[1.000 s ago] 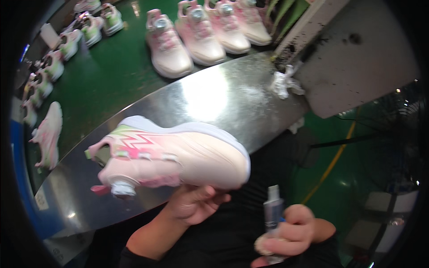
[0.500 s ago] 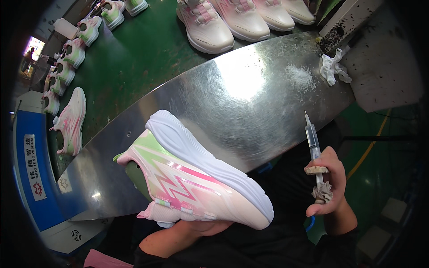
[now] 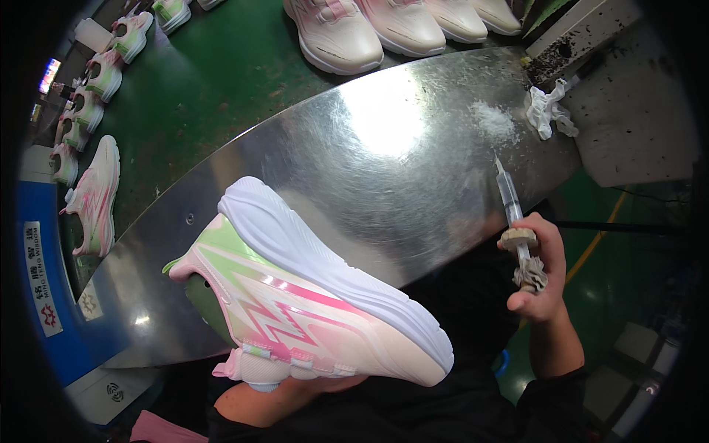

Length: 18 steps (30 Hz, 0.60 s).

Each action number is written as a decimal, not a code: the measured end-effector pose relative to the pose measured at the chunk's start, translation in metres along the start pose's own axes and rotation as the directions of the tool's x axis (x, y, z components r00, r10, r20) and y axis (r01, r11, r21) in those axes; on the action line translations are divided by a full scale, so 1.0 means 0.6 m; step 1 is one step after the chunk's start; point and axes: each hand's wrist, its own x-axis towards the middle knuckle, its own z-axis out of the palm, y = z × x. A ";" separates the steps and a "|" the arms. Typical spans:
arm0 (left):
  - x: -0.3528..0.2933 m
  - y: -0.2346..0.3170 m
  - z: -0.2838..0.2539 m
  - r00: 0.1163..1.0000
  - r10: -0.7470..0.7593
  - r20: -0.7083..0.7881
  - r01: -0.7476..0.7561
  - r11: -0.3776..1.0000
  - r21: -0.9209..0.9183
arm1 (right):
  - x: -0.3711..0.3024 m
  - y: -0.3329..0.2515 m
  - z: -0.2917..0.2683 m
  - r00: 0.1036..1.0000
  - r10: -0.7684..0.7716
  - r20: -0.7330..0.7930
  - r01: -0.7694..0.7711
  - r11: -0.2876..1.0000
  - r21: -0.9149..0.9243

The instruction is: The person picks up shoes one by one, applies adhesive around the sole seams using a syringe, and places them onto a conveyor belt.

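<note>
A pink, green and cream sneaker (image 3: 317,310) lies on its side in the air, its white sole turned up and away from me, toe to the right. My left hand (image 3: 325,383) grips it from beneath; the shoe hides most of the fingers. In my right hand (image 3: 545,258) is a clear syringe (image 3: 509,198) with a thin tip pointing up. The fingers wrap around its padded flange, and the thumb is by the wrapped plunger end. Syringe and shoe are apart.
A curved metal plate (image 3: 295,170) borders the green conveyor belt (image 3: 199,88). White powder (image 3: 493,124) and crumpled white tissue (image 3: 548,111) lie at its right. Several sneakers (image 3: 336,40) stand at the back; more line the left, with one pink sneaker (image 3: 97,199) nearest. A blue machine (image 3: 37,214) stands far left.
The held sneaker appears slightly closer and further left. My right hand has moved up with the syringe. The whole view has shifted a little, and the shoes on the belt sit further left.
</note>
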 end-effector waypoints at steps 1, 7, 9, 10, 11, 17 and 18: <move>0.001 0.000 -0.001 1.000 0.000 -0.001 0.000 1.000 0.003 | 0.002 -0.003 -0.005 0.999 0.050 -0.008 -0.051 0.999 -0.011; 0.007 0.007 -0.004 0.999 -0.032 -0.027 0.034 0.997 0.071 | 0.038 -0.017 -0.021 0.976 0.182 -0.120 -0.187 0.982 -0.034; 0.008 0.009 -0.004 0.998 -0.047 -0.034 0.049 0.995 0.087 | 0.045 -0.017 -0.025 0.972 0.190 -0.138 -0.197 0.980 -0.037; 0.007 0.011 -0.006 0.998 -0.048 -0.045 0.052 0.994 0.096 | 0.048 -0.017 -0.026 0.968 0.198 -0.153 -0.202 0.979 -0.016; 0.008 0.013 -0.005 0.998 -0.047 -0.049 0.052 0.993 0.107 | 0.051 -0.022 -0.028 0.969 0.201 -0.145 -0.207 0.978 -0.026; 0.013 0.022 -0.033 0.994 -0.065 -0.085 0.073 0.992 0.100 | 0.035 -0.059 -0.017 0.965 0.259 0.030 -0.260 0.965 0.025; 0.009 0.026 -0.013 0.996 -0.075 -0.055 0.081 0.991 0.107 | 0.045 -0.103 -0.009 0.981 0.178 0.074 -0.188 0.966 0.179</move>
